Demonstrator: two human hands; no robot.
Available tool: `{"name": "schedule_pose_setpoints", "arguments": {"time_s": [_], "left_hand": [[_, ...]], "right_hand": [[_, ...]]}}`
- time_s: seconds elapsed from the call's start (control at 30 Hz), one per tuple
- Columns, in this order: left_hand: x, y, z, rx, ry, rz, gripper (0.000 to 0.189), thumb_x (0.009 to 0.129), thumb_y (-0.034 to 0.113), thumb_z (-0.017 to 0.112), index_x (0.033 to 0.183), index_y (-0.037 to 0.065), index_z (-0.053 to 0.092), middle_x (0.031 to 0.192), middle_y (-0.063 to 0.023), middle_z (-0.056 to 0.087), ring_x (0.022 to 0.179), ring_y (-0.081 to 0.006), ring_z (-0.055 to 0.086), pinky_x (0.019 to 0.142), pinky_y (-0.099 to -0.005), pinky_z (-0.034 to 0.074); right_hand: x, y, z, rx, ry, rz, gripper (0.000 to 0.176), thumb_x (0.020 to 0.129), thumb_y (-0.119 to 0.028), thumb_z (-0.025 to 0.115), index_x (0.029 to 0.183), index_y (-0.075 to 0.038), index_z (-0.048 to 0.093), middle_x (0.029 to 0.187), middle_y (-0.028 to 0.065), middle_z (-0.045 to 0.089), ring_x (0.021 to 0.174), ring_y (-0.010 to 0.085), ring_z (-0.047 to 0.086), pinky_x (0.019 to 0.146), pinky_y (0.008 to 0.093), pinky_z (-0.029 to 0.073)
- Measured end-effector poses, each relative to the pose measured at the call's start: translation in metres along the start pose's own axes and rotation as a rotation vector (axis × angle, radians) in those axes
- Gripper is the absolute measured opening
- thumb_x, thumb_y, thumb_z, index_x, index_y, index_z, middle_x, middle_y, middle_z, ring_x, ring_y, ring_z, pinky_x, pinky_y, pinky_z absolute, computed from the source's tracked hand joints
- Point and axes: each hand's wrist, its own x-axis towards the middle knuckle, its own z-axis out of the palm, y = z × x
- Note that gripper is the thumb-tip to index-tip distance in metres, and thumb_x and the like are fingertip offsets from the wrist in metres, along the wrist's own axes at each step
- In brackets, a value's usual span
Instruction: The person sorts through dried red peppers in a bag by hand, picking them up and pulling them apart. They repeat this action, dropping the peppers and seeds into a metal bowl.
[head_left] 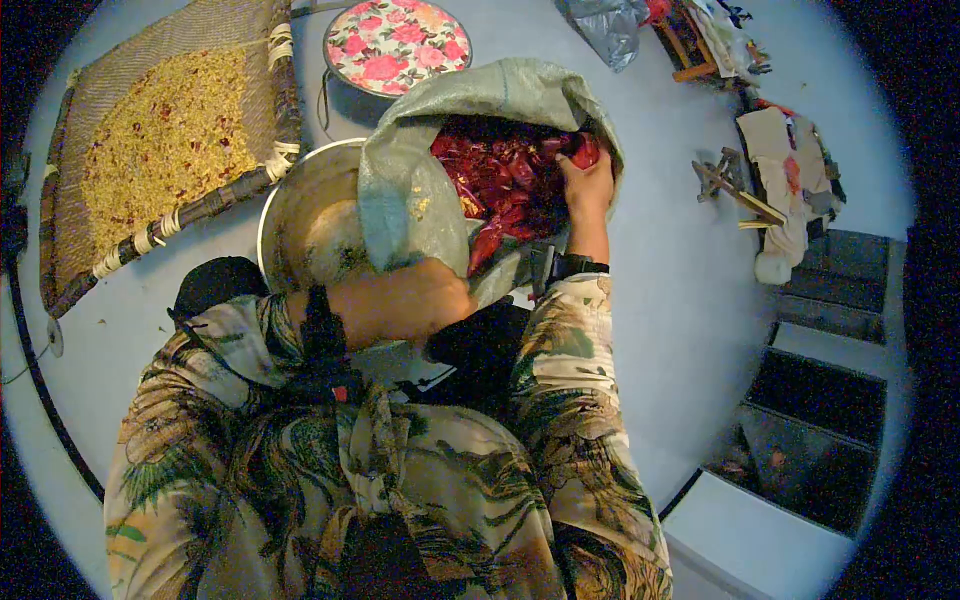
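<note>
A pale green woven sack (490,88) lies open in front of me, its mouth showing many dried red chillies (510,170). My left hand (440,298) is closed on the sack's near edge, fingers mostly hidden. Inside the mouth at the right, my right hand (586,180) has its fingers curled round a red chilli (584,152). Partly under the sack's left side is a large round metal basin (300,215), with some pale material at its bottom.
At the upper left a framed woven tray (100,110) holds yellow grains with red bits. A round flower-patterned stool (398,45) stands beyond the basin. Clothes (775,150), a plastic bag (605,30) and dark shelving (820,370) are at the right.
</note>
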Motion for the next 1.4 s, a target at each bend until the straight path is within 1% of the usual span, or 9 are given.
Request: {"name": "schedule_pose_setpoints", "arguments": {"time_s": [0.17,0.23,0.3,0.37,0.5,0.6,0.7,0.93,1.4], "left_hand": [[0.002,0.001,0.004,0.036,-0.062,-0.084,0.018,0.075,0.022,0.058,0.077,0.004,0.062,0.074,-0.0178,0.065,0.074,-0.0363,0.066,0.067,-0.0452,0.054],[0.002,0.005,-0.006,0.007,-0.031,-0.057,0.017,0.075,0.020,0.058,0.078,0.003,0.062,0.075,-0.0181,0.065,0.075,-0.0361,0.067,0.068,-0.0450,0.054],[0.002,0.006,-0.008,0.013,-0.025,-0.047,0.017,0.075,0.019,0.058,0.078,0.003,0.062,0.076,-0.0184,0.065,0.075,-0.0360,0.067,0.068,-0.0448,0.055],[0.002,0.006,-0.007,0.053,-0.043,-0.056,0.017,0.075,0.018,0.058,0.079,0.002,0.063,0.076,-0.0186,0.066,0.075,-0.0360,0.067,0.068,-0.0448,0.055],[0.002,0.008,-0.013,0.010,-0.048,-0.056,0.015,0.073,0.015,0.059,0.078,0.001,0.063,0.076,-0.0186,0.066,0.076,-0.0358,0.067,0.068,-0.0446,0.055],[0.003,0.006,-0.016,0.060,-0.099,-0.044,0.014,0.071,0.013,0.061,0.077,0.000,0.063,0.075,-0.0188,0.066,0.076,-0.0360,0.067,0.068,-0.0443,0.055],[0.003,0.008,-0.017,0.064,-0.100,-0.074,0.015,0.069,0.011,0.061,0.077,-0.001,0.063,0.074,-0.0193,0.065,0.075,-0.0364,0.067,0.068,-0.0441,0.055],[0.002,0.004,-0.013,0.018,-0.055,-0.095,0.014,0.070,0.010,0.060,0.077,-0.002,0.063,0.074,-0.0211,0.065,0.074,-0.0372,0.067,0.067,-0.0447,0.055],[0.002,0.001,-0.014,0.106,-0.098,-0.126,0.013,0.070,0.010,0.060,0.076,-0.001,0.063,0.073,-0.0189,0.066,0.072,-0.0338,0.068,0.063,-0.0426,0.056]], "right_hand": [[-0.010,-0.021,0.000,-0.386,-0.054,-0.183,0.070,0.067,-0.032,0.084,0.128,-0.015,0.054,0.104,0.0207,0.065,0.098,0.0386,0.061,0.085,0.0477,0.049],[-0.010,-0.023,0.006,-0.373,-0.165,-0.234,0.055,0.070,-0.030,0.081,0.119,-0.014,0.060,0.098,0.0191,0.065,0.095,0.0392,0.061,0.081,0.0480,0.049],[-0.014,-0.024,0.017,-0.276,-0.085,-0.563,0.039,0.076,-0.025,0.075,0.110,-0.011,0.064,0.097,0.0174,0.065,0.094,0.0386,0.061,0.081,0.0478,0.049],[-0.019,-0.026,0.036,-0.281,-0.091,-0.673,0.027,0.081,-0.023,0.069,0.102,-0.008,0.065,0.096,0.0159,0.065,0.092,0.0375,0.061,0.081,0.0469,0.049],[-0.041,-0.050,0.052,-0.339,-0.227,-0.634,0.014,0.081,-0.017,0.067,0.091,-0.007,0.066,0.092,0.0154,0.065,0.089,0.0355,0.062,0.077,0.0453,0.050],[-0.053,-0.047,0.070,-0.147,-0.585,-0.528,0.019,0.083,-0.021,0.064,0.087,-0.003,0.065,0.084,0.0230,0.065,0.079,0.0409,0.063,0.071,0.0485,0.050],[-0.060,-0.029,0.094,-0.318,-0.726,-0.445,0.018,0.084,-0.017,0.062,0.092,-0.002,0.068,0.090,0.0263,0.065,0.088,0.0430,0.063,0.078,0.0488,0.050],[-0.043,-0.003,0.104,-0.314,-0.558,-0.244,0.035,0.085,-0.011,0.055,0.118,-0.006,0.063,0.105,0.0264,0.065,0.100,0.0419,0.062,0.087,0.0485,0.049],[-0.024,0.002,0.116,-0.507,-0.487,-0.140,0.043,0.088,-0.021,0.059,0.131,-0.021,0.056,0.104,0.0198,0.068,0.096,0.0387,0.065,0.081,0.0486,0.052]]}}
